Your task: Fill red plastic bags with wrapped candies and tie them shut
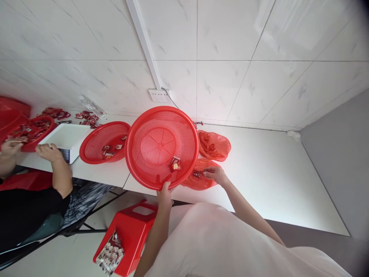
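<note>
Now our left hand (164, 195) pinches the round red perforated plastic basket (157, 142) mid-frame; slackening could spill its small red packets (175, 164). We cannot tell whether our right hand (216, 174), at the red plastic bag (199, 184), pinches anything.

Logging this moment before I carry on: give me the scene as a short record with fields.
Left hand: grips near rim of large red basket
Basket contents: a few small packets
Right hand: at nearer red bag; grip unclear
Farther red bag: on white table
Co-worker's hand: at white tub
</note>
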A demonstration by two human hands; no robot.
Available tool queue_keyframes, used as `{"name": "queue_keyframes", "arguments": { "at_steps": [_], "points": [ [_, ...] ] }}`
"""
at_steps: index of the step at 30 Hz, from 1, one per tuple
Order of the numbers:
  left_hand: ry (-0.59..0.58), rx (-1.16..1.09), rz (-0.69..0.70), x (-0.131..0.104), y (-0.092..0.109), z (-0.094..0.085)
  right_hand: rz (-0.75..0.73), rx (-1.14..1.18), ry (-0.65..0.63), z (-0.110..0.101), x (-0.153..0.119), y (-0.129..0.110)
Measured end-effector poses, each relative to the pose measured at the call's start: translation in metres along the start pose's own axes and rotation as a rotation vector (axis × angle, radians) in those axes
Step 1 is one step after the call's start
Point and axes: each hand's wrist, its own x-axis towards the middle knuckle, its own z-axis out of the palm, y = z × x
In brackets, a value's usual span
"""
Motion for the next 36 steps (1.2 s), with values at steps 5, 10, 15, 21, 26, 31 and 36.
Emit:
{"name": "queue_keyframes", "arguments": {
  "at_steps": [5,10,15,21,26,31,36],
  "points": [
    [0.0,-0.007,-0.021,-0.002,-0.003,0.0,0.066,0.009,0.082,0.012,0.001,0.006],
    [0.055,0.006,-0.037,-0.003,-0.003,0.0,-0.007,-0.24,0.311,0.02,-0.003,0.004],
    [0.059,0.099,-0.095,-0.007,-0.005,0.004,-0.413,-0.332,0.4,0.025,-0.018,-0.03],
    [-0.158,0.186,-0.166,-0.027,-0.012,0.013,-0.519,-0.635,0.121,0.05,-0.016,-0.044],
    [-0.257,0.232,-0.214,-0.036,-0.018,0.02,-0.327,-0.729,-0.095,0.057,-0.017,-0.039],
    [-0.314,0.206,-0.246,-0.037,-0.022,0.023,-0.416,-0.36,-0.299,0.045,-0.022,-0.053],
    [-0.377,0.287,-0.301,-0.043,-0.02,0.024,-0.439,-0.118,-0.29,0.052,-0.017,-0.057]
  ]
}}
